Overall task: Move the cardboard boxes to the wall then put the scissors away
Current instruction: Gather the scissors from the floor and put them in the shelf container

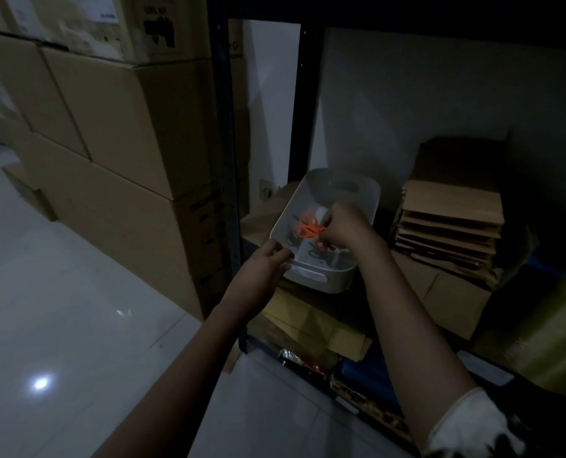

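Scissors [305, 227], one orange pair, one bin [321, 280]

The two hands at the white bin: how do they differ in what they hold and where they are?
The left hand grips the near corner of the white bin; the right hand pinches the orange scissors. The left hand is outside the bin, at its rim; the right hand is over the inside of it. Both hands are bare, with fingers curled on something.
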The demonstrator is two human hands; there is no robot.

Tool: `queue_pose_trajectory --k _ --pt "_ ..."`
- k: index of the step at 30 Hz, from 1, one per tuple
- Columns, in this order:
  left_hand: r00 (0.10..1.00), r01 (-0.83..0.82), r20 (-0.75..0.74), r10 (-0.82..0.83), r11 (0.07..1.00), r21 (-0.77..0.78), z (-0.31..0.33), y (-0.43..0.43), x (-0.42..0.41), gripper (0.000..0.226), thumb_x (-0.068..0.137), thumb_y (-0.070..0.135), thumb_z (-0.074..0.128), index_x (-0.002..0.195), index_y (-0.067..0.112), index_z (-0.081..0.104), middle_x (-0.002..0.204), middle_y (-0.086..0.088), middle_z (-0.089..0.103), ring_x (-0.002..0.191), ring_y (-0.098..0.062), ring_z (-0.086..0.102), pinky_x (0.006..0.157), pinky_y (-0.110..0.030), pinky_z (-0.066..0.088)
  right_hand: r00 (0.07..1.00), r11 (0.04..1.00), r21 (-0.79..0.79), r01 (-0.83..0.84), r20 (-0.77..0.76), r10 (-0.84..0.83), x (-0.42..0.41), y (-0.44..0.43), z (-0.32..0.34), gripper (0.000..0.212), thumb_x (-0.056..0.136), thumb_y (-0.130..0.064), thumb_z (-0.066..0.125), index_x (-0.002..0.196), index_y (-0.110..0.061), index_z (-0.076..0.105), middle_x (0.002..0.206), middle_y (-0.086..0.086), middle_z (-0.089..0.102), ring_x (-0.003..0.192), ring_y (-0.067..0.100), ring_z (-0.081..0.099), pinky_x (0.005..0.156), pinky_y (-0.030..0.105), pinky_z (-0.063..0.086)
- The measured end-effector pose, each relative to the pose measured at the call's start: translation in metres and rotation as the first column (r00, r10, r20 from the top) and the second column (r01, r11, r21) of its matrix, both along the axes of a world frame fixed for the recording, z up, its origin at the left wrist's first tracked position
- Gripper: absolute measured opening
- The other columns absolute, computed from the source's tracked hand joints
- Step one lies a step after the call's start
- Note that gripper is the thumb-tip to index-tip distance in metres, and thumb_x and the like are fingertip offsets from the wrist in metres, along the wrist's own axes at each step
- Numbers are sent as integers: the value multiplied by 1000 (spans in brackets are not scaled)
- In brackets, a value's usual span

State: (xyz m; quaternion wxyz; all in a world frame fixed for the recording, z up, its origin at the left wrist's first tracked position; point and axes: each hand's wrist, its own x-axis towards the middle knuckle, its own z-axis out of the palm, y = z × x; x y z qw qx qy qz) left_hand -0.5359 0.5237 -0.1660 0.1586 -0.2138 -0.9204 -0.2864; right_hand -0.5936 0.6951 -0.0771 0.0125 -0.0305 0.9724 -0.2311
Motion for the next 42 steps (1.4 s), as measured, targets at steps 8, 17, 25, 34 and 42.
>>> queue_pose_trajectory --k 8,17,25,34,42 --pt "1000 1 -4 -1 1000 0 3 1 3 20 95 10 55 114 7 60 119 -11 50 103 -26 56 83 -34 49 997 989 -132 66 -35 -71 -7 2 -22 28 90 -12 64 118 -9 62 116 15 61 106 29 60 92 41 51" --pt "1000 5 -12 -5 999 39 8 5 -4 29 94 8 56 123 11 58 121 -9 50 102 -24 56 81 -30 46 989 954 -278 -113 -125 81 31 -4 -17 20 86 -32 72 88 -12 73 81 1 68 72 9 61 61 21 43" --pt "998 61 7 -62 995 75 12 6 -20 21 95 12 55 116 10 58 123 -4 49 102 -20 56 80 -30 46 992 966 -233 -111 -84 94 51 -4 -15 17 87 -25 71 94 -11 78 93 6 74 83 16 67 79 36 55" --pt "996 52 63 -59 993 103 15 30 -44 28 97 13 52 125 14 57 144 -4 41 124 -19 49 89 -19 36 994 999 -47 -10 -108 5 29 6 -21 21 94 -26 62 105 -13 75 101 8 71 91 19 65 79 35 54" --pt "997 54 -73 -39 973 224 -1 30 -42 69 94 10 58 153 22 24 163 -3 -2 137 -7 32 89 -20 45 890 978 -160 -135 -454 48 29 -12 -40 36 93 -21 57 126 -9 59 115 12 62 109 26 55 87 43 50"
